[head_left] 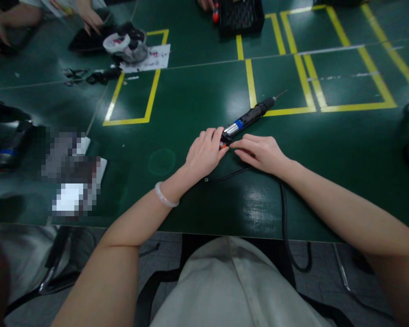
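A black electric screwdriver (248, 119) with a silver and blue band lies slantwise on the green table, its thin bit pointing away to the upper right. My left hand (206, 152) is closed over its rear end, hiding most of that part. Close by, my right hand (262, 152) has its fingers bent, with the fingertips together at the tail of the screwdriver. Whatever sits between those fingertips is too small to make out. A bit of orange shows between the two hands. A black cable (284, 213) runs from under my right hand over the table's front edge.
Yellow tape (288, 111) marks boxes on the green table (191, 100). At the far side stands a black crate (241, 18). Another person's hand (90, 20) is near a grey-white bundle (126, 43) on paper. Blurred objects (75, 172) lie at the left.
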